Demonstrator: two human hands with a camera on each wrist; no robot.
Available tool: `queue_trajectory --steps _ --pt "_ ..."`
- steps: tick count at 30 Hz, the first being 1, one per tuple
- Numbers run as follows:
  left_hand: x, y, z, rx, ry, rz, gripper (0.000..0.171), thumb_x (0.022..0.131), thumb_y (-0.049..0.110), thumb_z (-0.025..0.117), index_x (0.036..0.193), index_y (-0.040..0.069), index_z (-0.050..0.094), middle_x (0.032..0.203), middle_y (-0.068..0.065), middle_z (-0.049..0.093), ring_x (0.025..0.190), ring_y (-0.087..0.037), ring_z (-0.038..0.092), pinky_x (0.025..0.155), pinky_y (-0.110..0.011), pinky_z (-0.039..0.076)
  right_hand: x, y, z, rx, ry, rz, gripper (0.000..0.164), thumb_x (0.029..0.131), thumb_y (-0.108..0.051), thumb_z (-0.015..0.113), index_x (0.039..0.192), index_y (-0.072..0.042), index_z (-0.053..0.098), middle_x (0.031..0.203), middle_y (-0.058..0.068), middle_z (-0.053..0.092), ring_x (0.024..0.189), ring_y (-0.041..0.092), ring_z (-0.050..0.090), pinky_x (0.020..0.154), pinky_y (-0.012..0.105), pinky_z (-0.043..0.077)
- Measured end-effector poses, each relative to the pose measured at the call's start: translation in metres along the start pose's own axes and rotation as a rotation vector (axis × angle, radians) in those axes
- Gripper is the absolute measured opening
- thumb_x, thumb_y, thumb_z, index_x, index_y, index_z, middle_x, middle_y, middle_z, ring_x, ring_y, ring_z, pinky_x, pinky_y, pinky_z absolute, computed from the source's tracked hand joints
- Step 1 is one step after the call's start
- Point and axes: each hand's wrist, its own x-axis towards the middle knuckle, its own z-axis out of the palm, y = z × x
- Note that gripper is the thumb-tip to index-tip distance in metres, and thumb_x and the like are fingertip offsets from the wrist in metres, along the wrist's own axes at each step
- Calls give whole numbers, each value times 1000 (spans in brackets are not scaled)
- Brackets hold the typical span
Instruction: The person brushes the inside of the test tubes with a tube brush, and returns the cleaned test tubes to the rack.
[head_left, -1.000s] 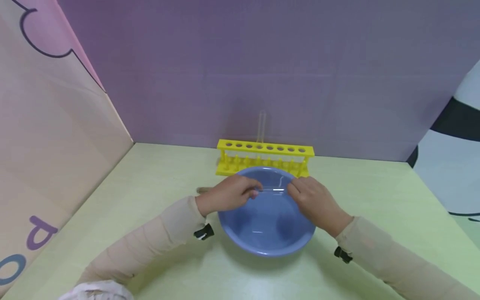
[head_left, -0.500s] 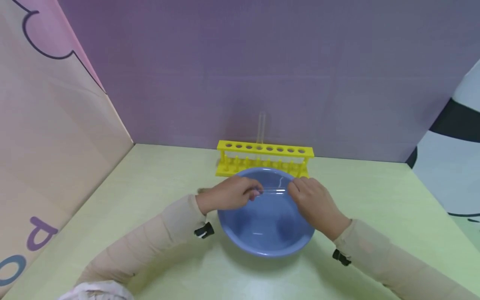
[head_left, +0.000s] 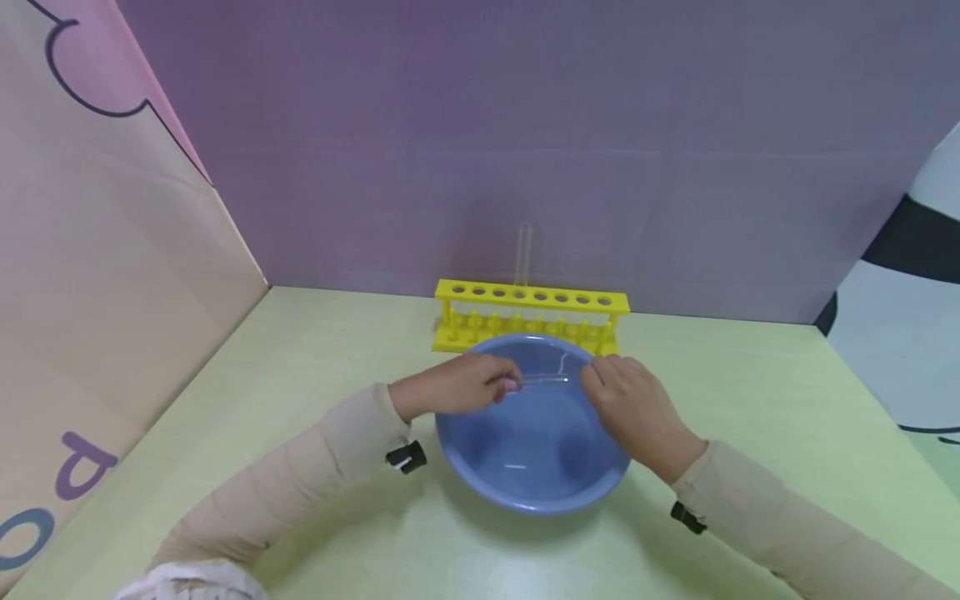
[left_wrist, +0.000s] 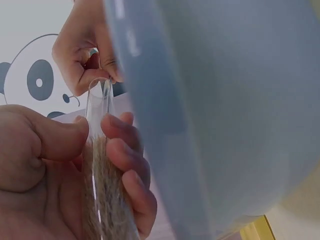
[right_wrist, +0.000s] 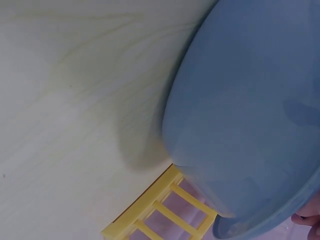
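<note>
Above the blue basin (head_left: 534, 450), my left hand (head_left: 461, 385) grips a clear glass test tube (left_wrist: 97, 112), thumb on one side and curled fingers on the other. Inside the tube are the brown bristles of a test tube brush (left_wrist: 102, 195). The tube lies roughly level across the basin, its open mouth pointing at my right hand (head_left: 633, 408). With fingertips right at the mouth, my right hand pinches the brush's thin handle end, mostly hidden by the fingers. In the right wrist view, the basin's outer wall (right_wrist: 240, 115) covers most of the work.
A yellow test tube rack (head_left: 531, 298) stands directly behind the basin. One upright empty test tube (head_left: 522, 254) sits in it. Behind the rack rises a purple backdrop (head_left: 480, 125), and the pale green table (head_left: 337, 358) extends to both sides.
The brown brush end that stuck out left of my left wrist has gone out of sight behind it. My right hand has shifted slightly right; the basin and rack stay put.
</note>
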Motion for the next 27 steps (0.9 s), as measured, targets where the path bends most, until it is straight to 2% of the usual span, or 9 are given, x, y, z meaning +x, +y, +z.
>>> queue_trajectory --steps 9,16,23,27 --pt "1 -3 -4 -70 -64 0 25 102 14 41 109 3 62 81 -9 59 68 -13 46 68 -26 40 -3 -1 -4 -38 -23 6 24 71 10 73 80 1 53 72 10 50 62 21 43 54 27 37" --pt "1 -4 -5 -78 -86 -20 26 102 14 40 111 3 62 87 -12 60 74 -14 48 71 -27 41 -4 -1 -5 -20 -26 14 23 70 12 72 80 1 54 72 10 51 61 20 44 54 27 36" --pt "1 -4 -3 -56 -56 -12 24 101 16 43 107 6 64 76 -4 56 67 -13 45 69 -29 40 -4 1 -6 12 -42 27 25 67 13 70 78 1 52 70 9 48 61 20 43 54 28 37" --pt "0 -2 -1 -22 -36 -10 23 101 17 44 108 8 64 79 -9 59 66 -12 46 70 -30 42 -4 3 -7 24 -59 33 25 66 14 69 77 0 51 69 8 48 60 20 42 54 28 37"
